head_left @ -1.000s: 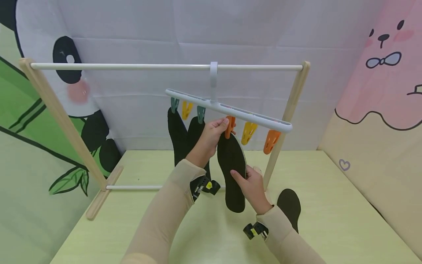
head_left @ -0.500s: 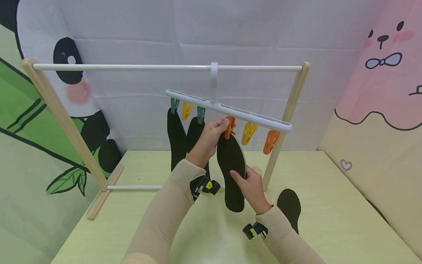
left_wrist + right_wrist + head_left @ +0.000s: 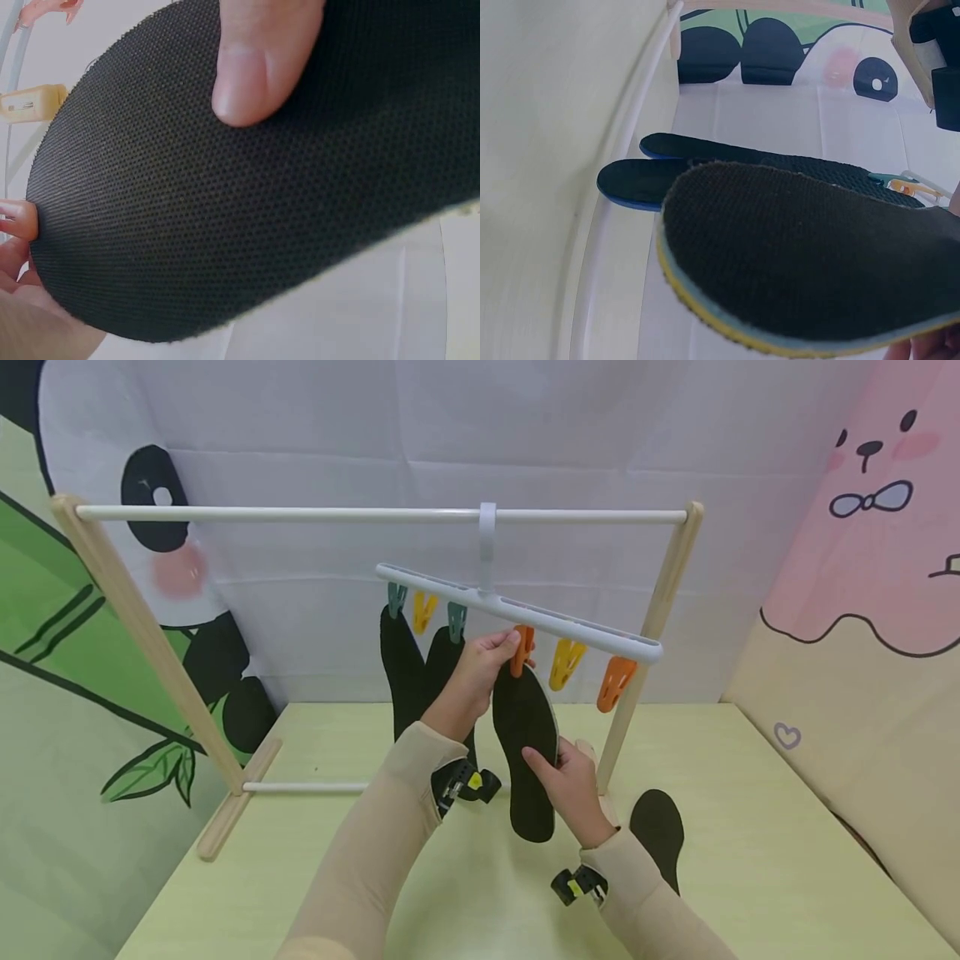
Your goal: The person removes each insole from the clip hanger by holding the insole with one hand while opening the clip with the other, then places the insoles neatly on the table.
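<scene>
Left hand [image 3: 477, 677] pinching the orange clip [image 3: 523, 649] at the top of this black insole [image 3: 522, 714], I grip its edge with my right hand [image 3: 573, 785].

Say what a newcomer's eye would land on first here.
Probably the black insole in the middle of the head view: the left hand's fingers pinch an orange clip at its top, while the right hand's fingers hold its side. Next, the white hanger slanting above it, with its coloured clips, and two more black insoles hanging from its left part.
</scene>
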The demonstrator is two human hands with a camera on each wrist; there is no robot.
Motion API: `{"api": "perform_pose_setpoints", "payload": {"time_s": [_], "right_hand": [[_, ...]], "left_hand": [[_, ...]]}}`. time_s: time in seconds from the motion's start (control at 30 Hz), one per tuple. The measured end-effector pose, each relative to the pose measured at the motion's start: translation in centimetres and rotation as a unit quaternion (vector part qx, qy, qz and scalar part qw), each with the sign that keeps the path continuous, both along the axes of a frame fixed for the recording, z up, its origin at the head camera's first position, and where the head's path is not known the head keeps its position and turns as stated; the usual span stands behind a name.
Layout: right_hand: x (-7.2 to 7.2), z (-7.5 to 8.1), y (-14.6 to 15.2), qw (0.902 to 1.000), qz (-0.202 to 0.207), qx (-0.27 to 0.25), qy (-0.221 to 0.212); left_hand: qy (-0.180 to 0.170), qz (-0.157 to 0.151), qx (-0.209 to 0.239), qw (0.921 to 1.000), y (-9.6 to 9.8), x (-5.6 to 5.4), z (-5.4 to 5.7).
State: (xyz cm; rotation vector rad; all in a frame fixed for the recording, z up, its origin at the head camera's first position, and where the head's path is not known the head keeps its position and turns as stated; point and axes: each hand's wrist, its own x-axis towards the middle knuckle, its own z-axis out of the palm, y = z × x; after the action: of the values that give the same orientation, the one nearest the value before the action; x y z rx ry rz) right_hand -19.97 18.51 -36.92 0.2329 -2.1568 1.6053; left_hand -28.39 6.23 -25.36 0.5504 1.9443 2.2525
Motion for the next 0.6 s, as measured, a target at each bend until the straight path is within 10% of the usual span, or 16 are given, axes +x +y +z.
{"api": "perform_pose_setpoints", "payload": {"time_s": [0.6], "right_hand": [[-0.06, -0.17, -0.03, 0.9999, -0.003, -0.009, -0.005]], "left_hand": [[-0.006, 0.001, -0.003, 1.0000, -0.02, 0.26, 0.11]]}}
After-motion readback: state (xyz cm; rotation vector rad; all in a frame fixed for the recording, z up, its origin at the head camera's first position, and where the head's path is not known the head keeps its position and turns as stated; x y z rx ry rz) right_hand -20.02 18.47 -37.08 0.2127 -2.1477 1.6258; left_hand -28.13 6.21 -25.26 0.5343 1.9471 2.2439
